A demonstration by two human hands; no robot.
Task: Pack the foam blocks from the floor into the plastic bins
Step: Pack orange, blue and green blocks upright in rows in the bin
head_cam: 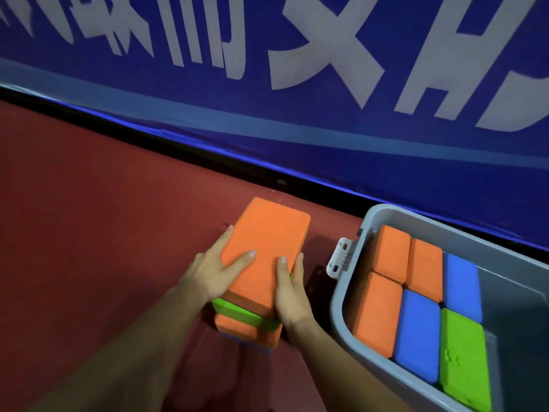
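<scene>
A stack of foam blocks stands on the red floor in the middle of the view. Its top orange block (267, 239) lies over a green block (237, 312), another orange block (246, 331) and a blue one barely showing at the bottom. My left hand (217, 270) grips the top block's left side, thumb on its upper face. My right hand (289, 289) grips its right side the same way. A grey plastic bin (338, 304) to the right holds orange, blue and green blocks (416, 325) packed side by side.
A blue banner wall (326, 129) with white lettering runs along the back, right behind the bin. The bin's white latch (340, 258) sticks out toward the stack. Red floor (89, 218) stretches away to the left.
</scene>
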